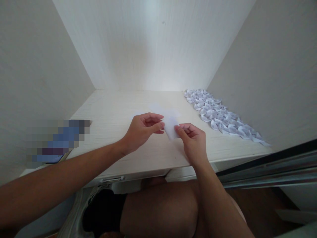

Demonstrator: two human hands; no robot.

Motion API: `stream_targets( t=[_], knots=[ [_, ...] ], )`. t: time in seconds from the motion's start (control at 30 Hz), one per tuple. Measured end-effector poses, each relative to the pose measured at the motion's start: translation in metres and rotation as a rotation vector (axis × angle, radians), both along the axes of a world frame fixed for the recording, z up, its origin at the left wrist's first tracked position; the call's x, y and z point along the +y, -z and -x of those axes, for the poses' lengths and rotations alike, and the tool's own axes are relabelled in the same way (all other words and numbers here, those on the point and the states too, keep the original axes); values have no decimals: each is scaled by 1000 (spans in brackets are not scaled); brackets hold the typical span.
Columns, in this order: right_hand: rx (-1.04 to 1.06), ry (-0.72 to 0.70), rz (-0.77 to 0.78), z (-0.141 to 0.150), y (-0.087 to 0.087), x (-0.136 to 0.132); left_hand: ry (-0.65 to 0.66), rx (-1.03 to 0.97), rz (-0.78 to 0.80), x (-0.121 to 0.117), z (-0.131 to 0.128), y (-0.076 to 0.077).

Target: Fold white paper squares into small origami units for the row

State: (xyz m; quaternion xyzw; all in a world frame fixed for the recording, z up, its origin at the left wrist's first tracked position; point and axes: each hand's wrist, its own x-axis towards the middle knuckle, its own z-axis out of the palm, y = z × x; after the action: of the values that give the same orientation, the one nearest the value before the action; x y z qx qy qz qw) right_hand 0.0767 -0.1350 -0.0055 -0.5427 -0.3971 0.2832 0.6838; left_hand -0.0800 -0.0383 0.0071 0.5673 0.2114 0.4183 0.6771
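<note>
A small piece of white paper (170, 128) is held just above the desk, between my two hands. My right hand (194, 140) pinches its right edge between thumb and curled fingers. At the paper's left edge is my left hand (146, 129), its thumb tip and fingers closed on the side; the exact contact is hard to see. More white paper pieces (156, 107) lie flat on the desk behind the hands, partly covered by them.
Many folded white paper pieces (218, 115) lie in a long heap along the right wall. A blurred-out flat device (59, 142) is at the left. The pale desk (111, 102) has panels on three sides, and a drawer handle (112, 179) shows at its front edge.
</note>
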Motion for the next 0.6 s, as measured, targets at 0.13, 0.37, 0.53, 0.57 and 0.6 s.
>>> stream_targets(
  t=[0.13, 0.37, 0.53, 0.57, 0.6],
  knots=[
    [-1, -62, 41, 1, 0, -2, -37, -52, 28, 2, -1, -1],
    [-27, -95, 62, 3, -3, -4, 28, -27, 99, 1, -2, -3],
    [-29, -128, 87, 2, -3, -4, -6, 39, 46, 1, 1, -5],
    [-30, -134, 88, 1, -3, -4, -4, 52, 33, 0, 1, -5],
    [-35, -136, 88, 1, -3, -4, 2, 66, 19, 0, 1, -5]
  ],
)
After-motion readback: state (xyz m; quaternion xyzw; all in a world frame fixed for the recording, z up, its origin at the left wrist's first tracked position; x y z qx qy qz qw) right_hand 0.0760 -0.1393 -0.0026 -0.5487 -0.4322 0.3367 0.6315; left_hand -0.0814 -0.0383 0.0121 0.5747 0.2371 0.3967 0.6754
